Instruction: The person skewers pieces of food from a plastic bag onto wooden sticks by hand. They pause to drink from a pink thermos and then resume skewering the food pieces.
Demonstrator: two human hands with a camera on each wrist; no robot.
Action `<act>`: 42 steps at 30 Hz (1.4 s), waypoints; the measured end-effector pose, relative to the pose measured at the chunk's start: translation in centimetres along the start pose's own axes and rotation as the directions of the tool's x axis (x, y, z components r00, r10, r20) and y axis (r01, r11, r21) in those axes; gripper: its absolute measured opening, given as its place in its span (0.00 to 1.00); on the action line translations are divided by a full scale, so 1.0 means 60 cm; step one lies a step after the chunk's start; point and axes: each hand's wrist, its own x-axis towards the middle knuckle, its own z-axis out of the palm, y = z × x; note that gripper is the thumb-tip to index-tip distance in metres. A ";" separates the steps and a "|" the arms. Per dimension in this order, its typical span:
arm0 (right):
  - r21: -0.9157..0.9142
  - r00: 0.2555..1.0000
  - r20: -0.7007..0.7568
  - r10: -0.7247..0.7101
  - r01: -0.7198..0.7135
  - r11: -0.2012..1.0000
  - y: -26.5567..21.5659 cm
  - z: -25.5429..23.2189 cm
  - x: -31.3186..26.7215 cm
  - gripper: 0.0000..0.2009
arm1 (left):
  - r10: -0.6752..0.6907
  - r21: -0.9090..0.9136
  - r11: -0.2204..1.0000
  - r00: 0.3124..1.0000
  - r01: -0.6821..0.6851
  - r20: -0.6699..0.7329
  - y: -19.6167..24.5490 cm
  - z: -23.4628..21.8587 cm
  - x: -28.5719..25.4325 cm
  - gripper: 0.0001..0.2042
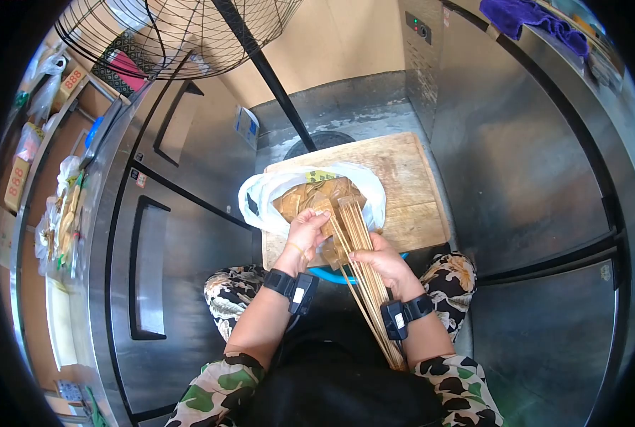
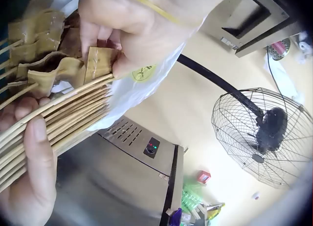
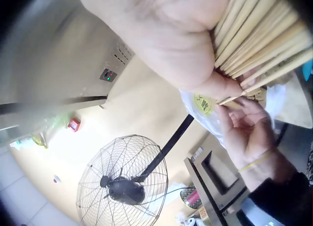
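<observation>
The right hand (image 1: 384, 265) grips a thick bundle of thin wooden skewers (image 1: 371, 288), their lower ends reaching toward the lap. In the left wrist view its thumb presses along the skewers (image 2: 73, 113). The left hand (image 1: 308, 237) pinches a flat brown piece (image 2: 100, 64) at the tip of one skewer. Folded brown pieces threaded on skewers (image 2: 41, 49) lie beside that hand. Behind both hands, a white plastic bag (image 1: 373, 186) lies open around a heap of brown pieces (image 1: 294, 201).
A wooden board (image 1: 410, 192) supports the bag, with a blue rim (image 1: 339, 277) below its near edge. Steel cabinets stand left (image 1: 189, 263) and right (image 1: 524, 164). A wire-caged fan (image 1: 182, 35) on a black pole rises behind. Shelves with packages (image 1: 68, 192) line the far left.
</observation>
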 end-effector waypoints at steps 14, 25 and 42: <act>-0.063 0.998 0.059 -0.016 0.019 0.998 0.000 0.006 0.005 0.15 | 0.159 0.025 0.987 0.987 -0.159 -0.015 0.044 0.008 -0.007 0.06; -0.091 0.995 0.096 -0.031 0.039 0.995 0.000 0.004 0.014 0.12 | 0.191 0.053 0.980 0.981 -0.191 0.019 0.053 0.014 -0.002 0.05; -0.105 0.996 0.080 -0.045 0.053 0.993 0.002 0.004 0.018 0.14 | 0.193 0.210 0.962 0.978 -0.174 -0.074 0.034 0.018 -0.004 0.07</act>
